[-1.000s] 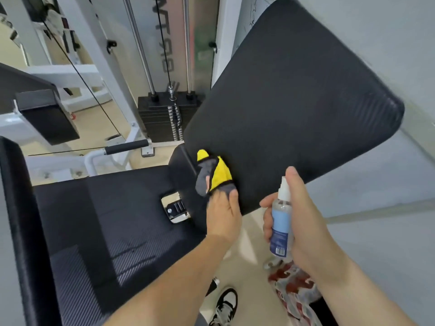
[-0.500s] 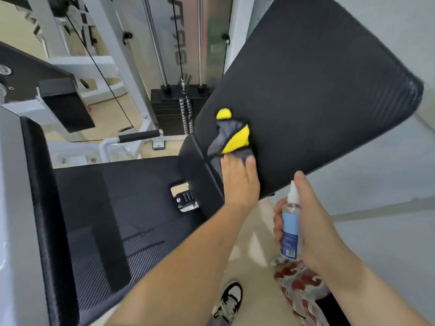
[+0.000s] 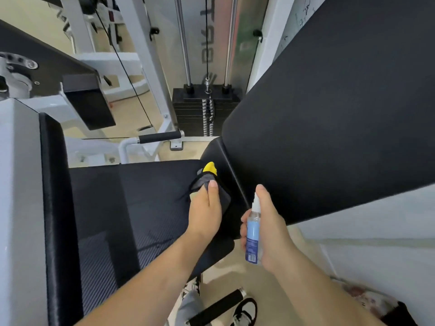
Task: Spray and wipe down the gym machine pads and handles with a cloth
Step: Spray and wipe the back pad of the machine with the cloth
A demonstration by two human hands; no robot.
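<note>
My left hand (image 3: 206, 211) presses a grey and yellow cloth (image 3: 207, 178) onto the black pad at the join between the seat pad (image 3: 131, 208) and the tilted back pad (image 3: 329, 128). Its fingers lie fairly flat over the cloth. Just to the right, my right hand (image 3: 270, 229) grips a small clear spray bottle (image 3: 253, 234) with blue liquid, held upright below the back pad's lower edge, with the index finger over the white nozzle.
A black foam handle (image 3: 160, 137) on a white frame sticks out behind the seat. The weight stack (image 3: 204, 109) with its guide rods and cable stands further back. Another black grip (image 3: 216, 307) lies low by my shoes. A white wall is at the right.
My left hand slid the cloth down from the back pad's face to the join by the seat. My right hand with the bottle stayed beside it.
</note>
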